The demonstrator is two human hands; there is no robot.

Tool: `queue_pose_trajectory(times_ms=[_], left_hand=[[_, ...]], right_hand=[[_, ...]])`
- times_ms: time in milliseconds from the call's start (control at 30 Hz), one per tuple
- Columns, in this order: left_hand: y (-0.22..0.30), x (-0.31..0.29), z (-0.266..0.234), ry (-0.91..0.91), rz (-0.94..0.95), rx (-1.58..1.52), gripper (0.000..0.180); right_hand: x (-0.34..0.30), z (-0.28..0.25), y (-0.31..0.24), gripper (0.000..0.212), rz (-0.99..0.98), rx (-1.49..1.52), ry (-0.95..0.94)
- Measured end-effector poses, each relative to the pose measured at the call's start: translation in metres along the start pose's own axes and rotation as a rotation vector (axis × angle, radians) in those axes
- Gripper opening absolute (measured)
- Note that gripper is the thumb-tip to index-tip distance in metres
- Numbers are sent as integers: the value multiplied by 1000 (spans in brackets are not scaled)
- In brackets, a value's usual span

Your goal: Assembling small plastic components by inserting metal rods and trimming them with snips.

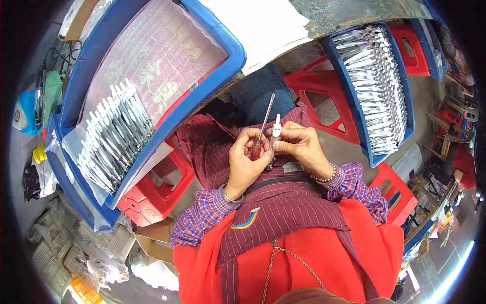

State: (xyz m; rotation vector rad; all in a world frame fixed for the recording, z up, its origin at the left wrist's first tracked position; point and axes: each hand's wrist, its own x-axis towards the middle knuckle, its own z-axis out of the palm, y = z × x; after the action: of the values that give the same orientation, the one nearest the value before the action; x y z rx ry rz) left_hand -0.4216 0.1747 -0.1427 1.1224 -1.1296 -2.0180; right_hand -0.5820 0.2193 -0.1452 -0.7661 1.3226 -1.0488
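Note:
My left hand (246,161) is closed around a screwdriver (268,112), whose red handle sits in the palm and whose thin metal shaft points up and away. In my right hand (305,148) a slim silver part with a white tip (277,126) is pinched upright between thumb and fingers. The two hands meet over my lap, and the left thumb reaches the lower end of the part. Similar slim parts (116,134) lie in rows in a blue tray (235,54) at the left. Many more parts (377,88) fill a second blue tray (353,104) at the right.
Red plastic stools stand about me, one stool (321,83) beside the right tray and another stool (147,202) under the left tray. White paper (253,28) lies on the worn table (349,15) ahead. Plastic crates and bags (104,261) crowd the floor at lower left.

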Motion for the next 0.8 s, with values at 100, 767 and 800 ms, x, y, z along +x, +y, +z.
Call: queue_pose_trajectory(times_ms=[100,767,800], left_hand=[[2,-1,-1,-16,-25,-18,31],[10,-10,-9,-79,112,29,31],[11,-14,-11,-58,135,26,32]], right_hand=[[-1,-1,-3,29,10,-7,-3],[4,6,-33,15,128,-14,-80],[4,10,-36,14,136,30,-94]])
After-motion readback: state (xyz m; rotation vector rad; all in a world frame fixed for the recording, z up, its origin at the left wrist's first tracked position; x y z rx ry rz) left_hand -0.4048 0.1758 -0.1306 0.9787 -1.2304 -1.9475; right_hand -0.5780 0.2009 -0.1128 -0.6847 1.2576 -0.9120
